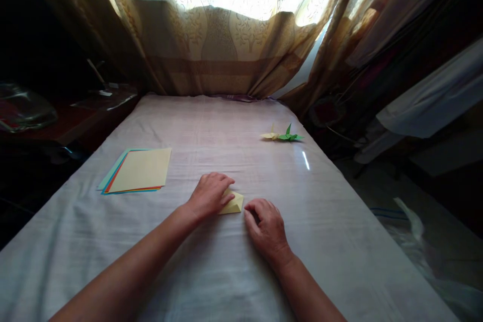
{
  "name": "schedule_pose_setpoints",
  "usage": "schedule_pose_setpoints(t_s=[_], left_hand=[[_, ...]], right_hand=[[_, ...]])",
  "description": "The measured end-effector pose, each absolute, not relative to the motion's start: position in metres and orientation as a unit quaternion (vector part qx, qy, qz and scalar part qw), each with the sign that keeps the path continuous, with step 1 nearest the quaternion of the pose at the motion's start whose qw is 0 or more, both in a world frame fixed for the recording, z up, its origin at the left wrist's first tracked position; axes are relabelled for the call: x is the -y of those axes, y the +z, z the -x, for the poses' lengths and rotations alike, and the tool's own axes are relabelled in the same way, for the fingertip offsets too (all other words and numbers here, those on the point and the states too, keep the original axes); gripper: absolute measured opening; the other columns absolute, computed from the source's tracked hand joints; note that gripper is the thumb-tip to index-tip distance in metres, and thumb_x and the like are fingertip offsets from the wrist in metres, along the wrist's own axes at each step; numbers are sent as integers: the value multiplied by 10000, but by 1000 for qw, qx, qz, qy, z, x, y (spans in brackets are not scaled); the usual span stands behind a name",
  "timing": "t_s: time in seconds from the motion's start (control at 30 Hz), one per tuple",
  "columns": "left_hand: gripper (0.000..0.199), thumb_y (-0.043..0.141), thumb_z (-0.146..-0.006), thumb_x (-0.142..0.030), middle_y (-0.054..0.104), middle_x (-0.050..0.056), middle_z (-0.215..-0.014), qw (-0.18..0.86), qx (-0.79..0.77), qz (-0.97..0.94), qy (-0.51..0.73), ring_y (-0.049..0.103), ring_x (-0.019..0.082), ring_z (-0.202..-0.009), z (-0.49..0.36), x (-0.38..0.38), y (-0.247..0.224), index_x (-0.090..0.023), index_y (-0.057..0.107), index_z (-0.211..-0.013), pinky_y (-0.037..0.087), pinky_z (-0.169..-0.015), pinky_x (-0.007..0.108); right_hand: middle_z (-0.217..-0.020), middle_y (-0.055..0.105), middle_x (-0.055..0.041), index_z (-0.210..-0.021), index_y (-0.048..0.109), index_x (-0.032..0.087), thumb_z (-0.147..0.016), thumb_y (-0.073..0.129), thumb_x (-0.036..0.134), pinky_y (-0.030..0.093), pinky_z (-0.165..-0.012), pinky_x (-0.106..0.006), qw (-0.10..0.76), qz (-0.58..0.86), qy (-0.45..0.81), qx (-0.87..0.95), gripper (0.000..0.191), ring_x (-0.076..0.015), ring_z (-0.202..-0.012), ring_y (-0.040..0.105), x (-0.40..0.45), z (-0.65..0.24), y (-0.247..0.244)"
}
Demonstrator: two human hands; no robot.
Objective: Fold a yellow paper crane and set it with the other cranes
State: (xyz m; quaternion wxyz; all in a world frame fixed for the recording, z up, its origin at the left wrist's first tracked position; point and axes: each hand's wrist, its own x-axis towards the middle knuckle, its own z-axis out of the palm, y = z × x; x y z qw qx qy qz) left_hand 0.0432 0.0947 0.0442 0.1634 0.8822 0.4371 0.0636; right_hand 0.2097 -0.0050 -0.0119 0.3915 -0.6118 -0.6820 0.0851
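Paper sits folded on the cloth, partly under left hand, thumb and fingers apart; right hand curls just beside, can't tell if pinched. Left slips, probably crooked folding.

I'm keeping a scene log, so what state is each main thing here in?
Paper: folded, partly covered
Left hand: open, over the paper
Right hand: curled, beside the paper
Stack: flat, edges uneven
Green crane: folded, wings spread
Yellow crane: folded, beside the green one
Cloth: spread, lightly creased
Curtain: drawn, backlit
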Motion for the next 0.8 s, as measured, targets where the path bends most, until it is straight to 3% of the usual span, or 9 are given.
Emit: schedule_pose_setpoints(t_s=[0.2,0.43,0.57,0.67,0.8], left_hand=[[165,661,-733,-237,742,17,-893,257,-433,-864,-10,639,228,-910,-49,-118,53,-253,746,-874,414,-813,308],[74,643,-697,-265,658,-32,-663,368,-509,-774,77,572,133,-638,-41,-127,42,-197,670,-710,370,-552,202],[131,517,-799,-239,642,5,-759,406,-582,-674,206,592,124,-658,-33,-121,29,-169,596,-876,398,-503,175],[270,437,-823,-160,654,34,-892,441,-603,-605,275,624,109,-653,-34,-101,22,-177,503,-1084,418,-452,150],[356,442,-786,-86,649,67,-1075,518,-574,-542,329,653,111,-727,-42,-66,16,-193,496,-1121,482,-468,160]], right_hand=[[-839,637,-34,-804,592,214,-848,539,185,402,-782,-325,386,606,87,690,75,-202,-832,559,6,-210,-14],[-793,625,-32,-793,582,210,-856,519,163,440,-755,-317,421,586,78,688,101,-192,-789,561,6,-211,-13],[-900,657,-59,-953,623,197,-871,505,157,469,-803,-345,421,562,36,711,149,-209,-866,581,6,-209,-14],[-1116,644,-118,-1215,565,174,-873,530,200,466,-890,-399,405,556,-11,726,344,-250,-1033,567,5,-203,-15],[-1315,564,-159,-1364,470,162,-864,563,234,428,-961,-443,368,547,-60,750,514,-294,-1202,497,2,-195,-16]])
